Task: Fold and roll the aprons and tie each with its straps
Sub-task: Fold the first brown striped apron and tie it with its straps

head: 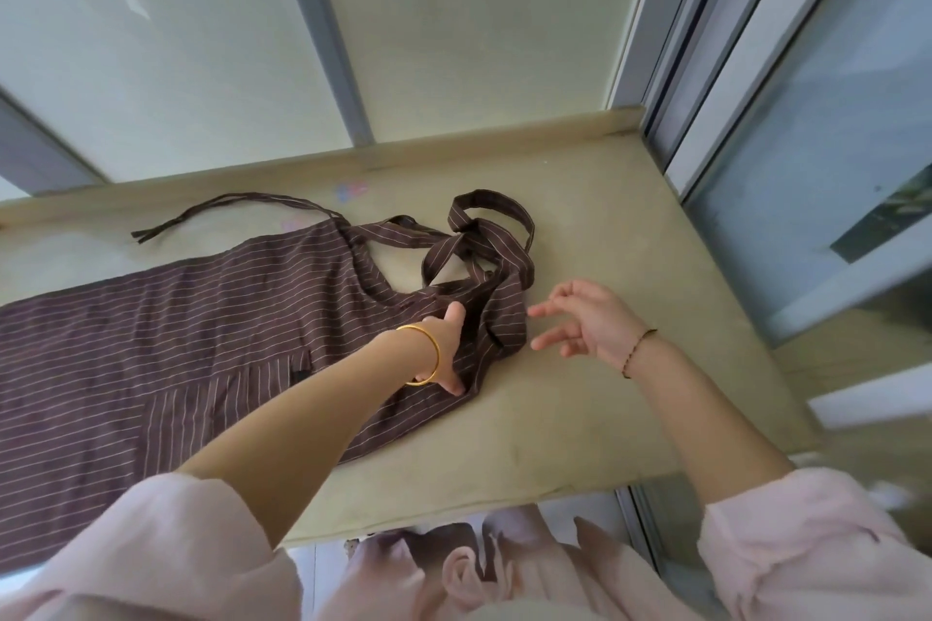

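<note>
Now left hand [448, 349] around apron [201, 328]; right [591, 324] open

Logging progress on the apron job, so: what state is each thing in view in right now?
Brown pinstriped cloth apron: spread mostly flat, not rolled.
Wide striped neck strap: untied, loosely looped and twisted.
Thin brown waist tie: loose on the beige ledge.
Left hand: on the bib, fingertips hidden by cloth.
Right hand: open, holding nothing, beside the bib.
</note>
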The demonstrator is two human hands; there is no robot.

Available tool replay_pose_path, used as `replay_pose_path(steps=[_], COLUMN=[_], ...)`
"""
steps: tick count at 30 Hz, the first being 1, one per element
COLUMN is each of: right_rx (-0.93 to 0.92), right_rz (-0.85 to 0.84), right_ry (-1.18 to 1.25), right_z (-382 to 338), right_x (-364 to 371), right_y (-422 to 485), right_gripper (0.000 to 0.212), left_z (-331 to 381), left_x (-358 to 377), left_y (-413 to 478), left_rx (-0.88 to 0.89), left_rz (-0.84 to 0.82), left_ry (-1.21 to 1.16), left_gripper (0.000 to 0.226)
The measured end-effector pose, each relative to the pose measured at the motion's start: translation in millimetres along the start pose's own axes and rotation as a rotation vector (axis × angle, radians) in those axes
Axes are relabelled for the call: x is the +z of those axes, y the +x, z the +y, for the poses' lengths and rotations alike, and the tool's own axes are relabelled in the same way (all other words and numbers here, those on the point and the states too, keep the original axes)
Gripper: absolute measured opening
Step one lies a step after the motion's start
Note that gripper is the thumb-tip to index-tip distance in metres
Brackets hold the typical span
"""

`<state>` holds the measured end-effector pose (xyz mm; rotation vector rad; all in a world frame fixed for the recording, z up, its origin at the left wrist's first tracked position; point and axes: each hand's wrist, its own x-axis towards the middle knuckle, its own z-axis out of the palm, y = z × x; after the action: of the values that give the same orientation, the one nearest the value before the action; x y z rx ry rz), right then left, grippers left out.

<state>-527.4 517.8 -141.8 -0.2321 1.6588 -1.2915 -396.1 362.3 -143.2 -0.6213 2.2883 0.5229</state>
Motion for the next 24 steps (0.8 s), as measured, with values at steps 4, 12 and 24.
replay_pose_path(steps=[4,12,24], right_rx=[0.033,0.132,-0.460], right_rz=[0.016,0.088,0.280], right_ry=[-0.119,-0.298,-1.307], right_z=[16,4,-31], right_x=[16,-2,60], right_y=[7,8,23], right_gripper=[0.011,0.012,0.021], left_z=[2,-2,-75], left_x=[0,4,-35], left_y=[3,4,14], left_rx=[0.074,0.167,-0.021], left_rz=[-0.050,-0.147,0.453], left_ry=[-0.061,0.054,-0.049], left_gripper=[0.086,0.062,0.021])
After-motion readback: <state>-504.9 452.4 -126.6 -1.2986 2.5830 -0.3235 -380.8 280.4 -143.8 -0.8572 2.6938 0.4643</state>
